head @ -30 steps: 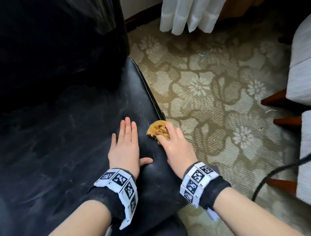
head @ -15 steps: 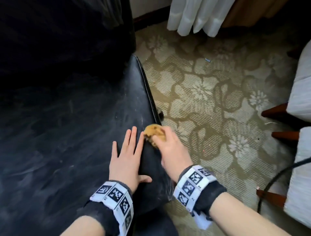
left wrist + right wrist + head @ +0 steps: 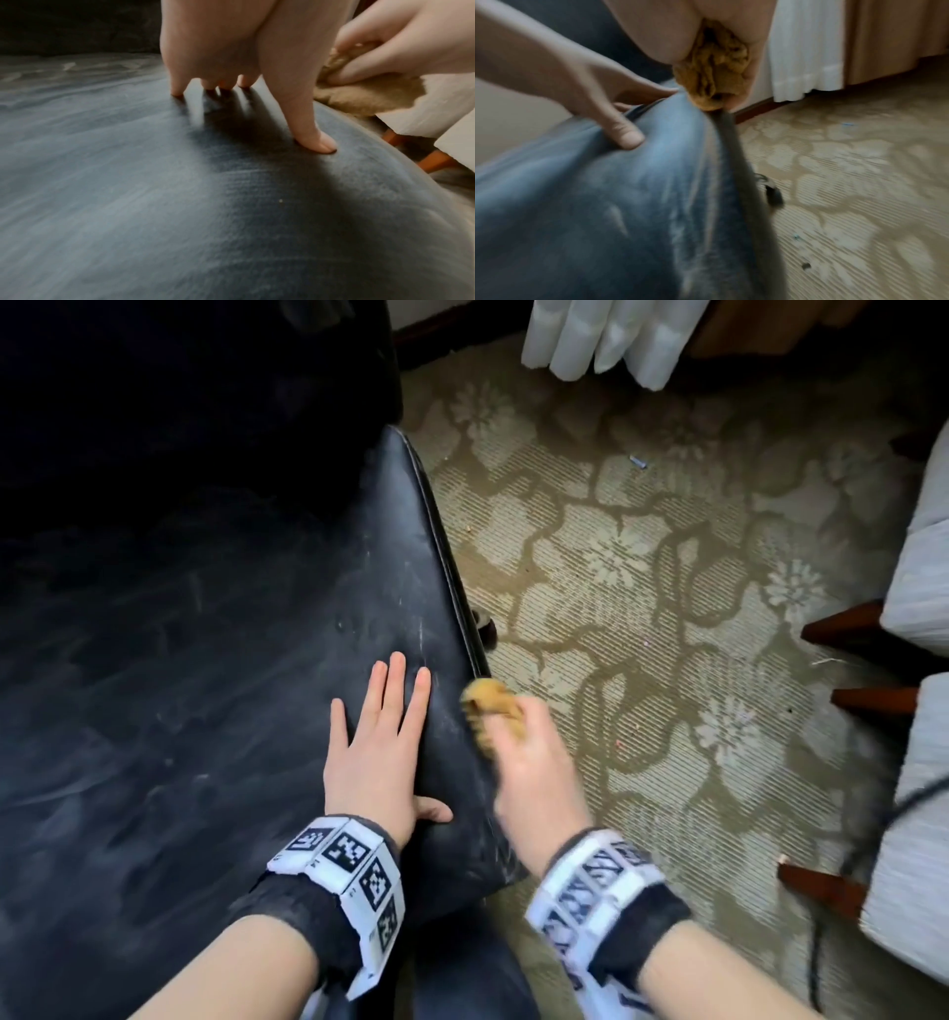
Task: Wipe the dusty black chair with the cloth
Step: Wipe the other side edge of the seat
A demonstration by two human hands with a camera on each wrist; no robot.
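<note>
Left hand [image 3: 377, 752] flat on the chair seat [image 3: 205, 711]; right hand [image 3: 534, 778] beside it presses the cloth [image 3: 490, 703] on the seat's right edge.

This looks like a living room or a hotel room, not a place of work. The floor is covered by a beige carpet [image 3: 642, 588] with a woven pattern of flowers. A white curtain [image 3: 606, 336] hangs down to the floor at the far wall, above a dark wooden baseboard [image 3: 757, 109]. A black padded chair [image 3: 205, 711], grey with dust, stands on the carpet. On the right side there are light upholstered seats [image 3: 919, 588] with brown wooden legs [image 3: 842, 624], and a black cable [image 3: 821, 942] lies near them.
</note>
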